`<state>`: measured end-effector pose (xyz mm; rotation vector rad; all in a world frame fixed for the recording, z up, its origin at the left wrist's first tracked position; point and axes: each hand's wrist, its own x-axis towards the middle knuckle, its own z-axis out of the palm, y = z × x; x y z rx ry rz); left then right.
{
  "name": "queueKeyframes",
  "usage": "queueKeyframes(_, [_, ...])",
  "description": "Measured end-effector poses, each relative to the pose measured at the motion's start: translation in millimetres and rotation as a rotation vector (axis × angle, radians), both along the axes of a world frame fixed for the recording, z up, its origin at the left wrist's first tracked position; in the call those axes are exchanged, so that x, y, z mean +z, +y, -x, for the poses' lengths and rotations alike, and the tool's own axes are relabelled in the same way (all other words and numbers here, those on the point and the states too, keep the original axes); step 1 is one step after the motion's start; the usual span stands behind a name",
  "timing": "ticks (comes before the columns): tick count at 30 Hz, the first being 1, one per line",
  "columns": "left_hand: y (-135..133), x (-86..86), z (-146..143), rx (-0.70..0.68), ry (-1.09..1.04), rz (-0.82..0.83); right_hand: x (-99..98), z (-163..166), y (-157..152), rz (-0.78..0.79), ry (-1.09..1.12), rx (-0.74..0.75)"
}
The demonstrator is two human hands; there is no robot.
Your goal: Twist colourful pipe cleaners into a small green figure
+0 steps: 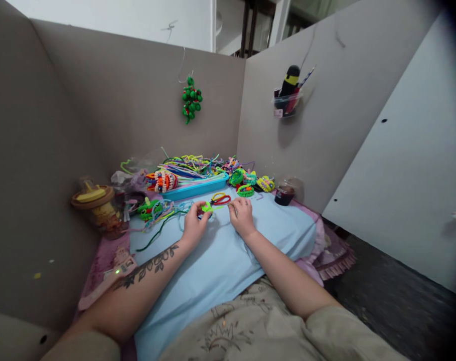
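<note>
My left hand (196, 223) is closed around a small bright green piece of fuzzy pipe cleaner work (206, 206), with something dark blue showing beneath it. From that piece a thin green pipe cleaner end (218, 207) runs right, toward the fingertips of my right hand (242, 215). The right fingers are pinched at its tip; the exact contact is too small to make out. Just beyond both hands lies a cutting tool with red and yellow handles (220, 199). Loose blue and dark green pipe cleaners (162, 228) spread to the left of my left hand.
A blue tray (197, 186) heaped with pipe cleaners stands at the back. Finished fuzzy pieces (246, 190) sit right of it, beside a dark cup (284, 194). A lidded jar (105, 213) is at left. Grey panels (145, 100) enclose the light blue cloth (284, 228).
</note>
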<state>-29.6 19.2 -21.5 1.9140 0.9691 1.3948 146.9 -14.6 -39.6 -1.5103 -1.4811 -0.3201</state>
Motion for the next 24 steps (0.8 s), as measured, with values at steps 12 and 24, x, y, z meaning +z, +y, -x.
queueKeyframes(12, [1.7,-0.8,2.5,0.108,-0.033,-0.046,-6.7,-6.1,5.6,0.041,0.074,0.003])
queueKeyframes(24, [7.7,-6.7,-2.0,-0.135,-0.203,0.187,0.5,-7.8,10.5,-0.006,1.103,0.474])
